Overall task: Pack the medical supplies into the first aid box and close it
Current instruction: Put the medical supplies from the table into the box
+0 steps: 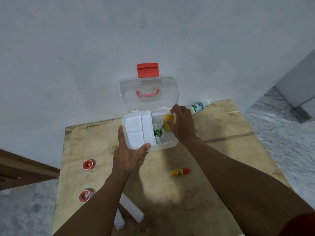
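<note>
The white first aid box [168, 145] stands open on the wooden table, its clear lid [149, 92] with a red latch leaning on the wall. A white divided tray [138, 129] fills its left half. My left hand [129, 150] grips the tray's front left corner. My right hand [181, 124] holds a yellow bottle [167, 120] over the box's right half, where a green item [157, 132] lies. Loose on the table: a small yellow bottle with a red cap [179, 172], two red tape rolls [88, 165] [85, 195], a white and green bottle [198, 106], and white rolls [131, 208].
The table [221, 150] stands against a white wall. Its left edge drops to a grey floor and a brown wooden piece [25, 169]. Grey floor lies off the right edge too.
</note>
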A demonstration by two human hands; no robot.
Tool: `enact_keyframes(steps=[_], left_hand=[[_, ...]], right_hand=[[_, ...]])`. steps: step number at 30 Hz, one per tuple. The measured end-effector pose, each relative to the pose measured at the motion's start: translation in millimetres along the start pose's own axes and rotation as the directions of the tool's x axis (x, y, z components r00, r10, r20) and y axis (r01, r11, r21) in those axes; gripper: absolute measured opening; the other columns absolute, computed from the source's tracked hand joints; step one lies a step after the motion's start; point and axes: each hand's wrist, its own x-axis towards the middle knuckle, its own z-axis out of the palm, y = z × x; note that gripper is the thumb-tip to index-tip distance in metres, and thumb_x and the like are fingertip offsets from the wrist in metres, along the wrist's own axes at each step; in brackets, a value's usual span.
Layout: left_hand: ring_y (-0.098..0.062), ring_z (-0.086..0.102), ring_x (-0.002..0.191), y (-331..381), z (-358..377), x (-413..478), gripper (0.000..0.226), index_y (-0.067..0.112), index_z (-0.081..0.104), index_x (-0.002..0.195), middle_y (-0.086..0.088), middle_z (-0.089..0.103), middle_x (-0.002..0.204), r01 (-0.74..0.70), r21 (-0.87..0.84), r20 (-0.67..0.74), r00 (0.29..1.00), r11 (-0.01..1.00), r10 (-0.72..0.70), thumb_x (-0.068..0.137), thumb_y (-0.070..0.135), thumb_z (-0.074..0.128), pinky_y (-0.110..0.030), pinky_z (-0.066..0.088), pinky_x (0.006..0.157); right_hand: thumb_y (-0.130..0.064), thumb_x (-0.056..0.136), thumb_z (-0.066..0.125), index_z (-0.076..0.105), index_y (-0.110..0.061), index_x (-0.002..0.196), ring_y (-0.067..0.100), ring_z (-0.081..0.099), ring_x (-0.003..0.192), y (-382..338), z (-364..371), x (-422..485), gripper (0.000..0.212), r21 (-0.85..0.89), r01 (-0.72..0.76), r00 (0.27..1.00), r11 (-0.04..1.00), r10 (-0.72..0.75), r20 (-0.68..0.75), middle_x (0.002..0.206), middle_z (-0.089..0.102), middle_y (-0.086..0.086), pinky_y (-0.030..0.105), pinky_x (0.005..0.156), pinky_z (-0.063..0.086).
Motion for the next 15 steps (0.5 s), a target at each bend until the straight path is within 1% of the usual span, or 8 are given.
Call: enact_keyframes(steps=[3, 5, 7, 8, 11, 13, 14, 15], left_hand=[[-0.015, 0.053, 0.117, -0.1, -0.9, 0.4, 0.101, 0.031, 0.018, 0.149, 0.008, 0.049, 0.135, -0.021, -0.012, 0.011, 1.0, 1.0, 0.021, 0.072, 0.05, 0.08, -0.035, 0.055, 0.088], [-0.012, 0.054, 0.117, 0.6, -1.6, 0.3, 0.1, 0.032, 0.02, 0.148, 0.011, 0.05, 0.133, -0.035, -0.027, 0.017, 0.999, 0.999, 0.036, 0.07, 0.053, 0.078, -0.034, 0.056, 0.087], [-0.009, 0.055, 0.115, 1.3, -1.6, 0.2, 0.098, 0.031, 0.022, 0.147, 0.012, 0.051, 0.131, -0.045, -0.037, 0.017, 0.999, 0.998, 0.046, 0.069, 0.053, 0.078, -0.033, 0.056, 0.086], [-0.006, 0.055, 0.114, 2.0, -1.7, 0.0, 0.096, 0.031, 0.023, 0.146, 0.013, 0.052, 0.13, -0.046, -0.037, 0.019, 0.999, 0.998, 0.047, 0.07, 0.051, 0.078, -0.032, 0.056, 0.085], [0.003, 0.054, 0.111, 4.3, -2.0, 0.5, 0.093, 0.032, 0.025, 0.144, 0.02, 0.051, 0.127, -0.036, -0.056, 0.034, 0.999, 0.998, 0.038, 0.071, 0.047, 0.08, -0.029, 0.055, 0.084], [0.009, 0.053, 0.11, 9.0, -1.7, 1.0, 0.089, 0.034, 0.028, 0.142, 0.027, 0.051, 0.124, -0.029, -0.059, 0.037, 0.999, 0.998, 0.031, 0.07, 0.047, 0.079, -0.022, 0.054, 0.081], [0.011, 0.052, 0.109, 13.2, -0.8, 0.4, 0.087, 0.036, 0.029, 0.14, 0.03, 0.05, 0.122, -0.038, -0.055, 0.037, 0.998, 0.998, 0.04, 0.069, 0.046, 0.079, -0.016, 0.053, 0.077], [0.013, 0.052, 0.108, 16.9, 0.3, 0.1, 0.085, 0.036, 0.03, 0.139, 0.033, 0.05, 0.12, -0.047, -0.053, 0.034, 0.998, 0.997, 0.049, 0.069, 0.045, 0.078, -0.011, 0.052, 0.072]], right_hand=[[-0.021, 0.077, 0.074, 0.062, -0.01, 0.104, 0.028, 0.054, 0.098, 4.8, -6.6, -2.2, 0.032, 0.121, -0.04, 0.999, 0.992, 0.042, -0.013, 0.106, 0.06, 0.014, 0.034, 0.083, 0.045], [-0.029, 0.083, 0.07, 0.064, -0.011, 0.103, 0.021, 0.055, 0.09, 10.0, -14.4, -3.7, 0.027, 0.198, -0.079, 0.993, 0.977, 0.093, -0.065, 0.103, 0.062, 0.011, 0.029, 0.079, 0.044], [-0.027, 0.088, 0.064, 0.064, -0.01, 0.102, 0.018, 0.057, 0.082, 20.5, -24.2, -1.1, 0.022, 0.256, -0.163, 0.979, 0.953, 0.189, -0.08, 0.1, 0.065, 0.01, 0.03, 0.076, 0.046], [-0.025, 0.09, 0.063, 0.064, -0.009, 0.102, 0.019, 0.06, 0.081, 27.5, -29.7, 2.5, 0.02, 0.284, -0.232, 0.964, 0.93, 0.26, -0.063, 0.098, 0.067, 0.01, 0.03, 0.076, 0.046], [-0.029, 0.09, 0.061, 0.063, -0.012, 0.106, 0.028, 0.064, 0.096, 55.6, -41.3, 20.6, 0.023, 0.35, -0.461, 0.872, 0.816, 0.489, 0.008, 0.102, 0.07, 0.01, 0.03, 0.082, 0.044], [-0.034, 0.09, 0.06, 0.06, -0.012, 0.11, 0.031, 0.063, 0.103, 75.9, -44.0, 34.4, 0.03, 0.369, -0.582, 0.791, 0.725, 0.61, 0.049, 0.109, 0.068, 0.012, 0.03, 0.085, 0.044], [-0.037, 0.09, 0.06, 0.058, -0.013, 0.112, 0.033, 0.064, 0.102, 85.6, -43.6, 41.2, 0.032, 0.392, -0.62, 0.758, 0.68, 0.648, 0.074, 0.109, 0.067, 0.014, 0.033, 0.088, 0.048], [-0.038, 0.089, 0.061, 0.055, -0.014, 0.112, 0.035, 0.066, 0.1, 94.9, -41.9, 48.2, 0.034, 0.418, -0.647, 0.731, 0.637, 0.674, 0.104, 0.108, 0.066, 0.015, 0.04, 0.09, 0.052]])
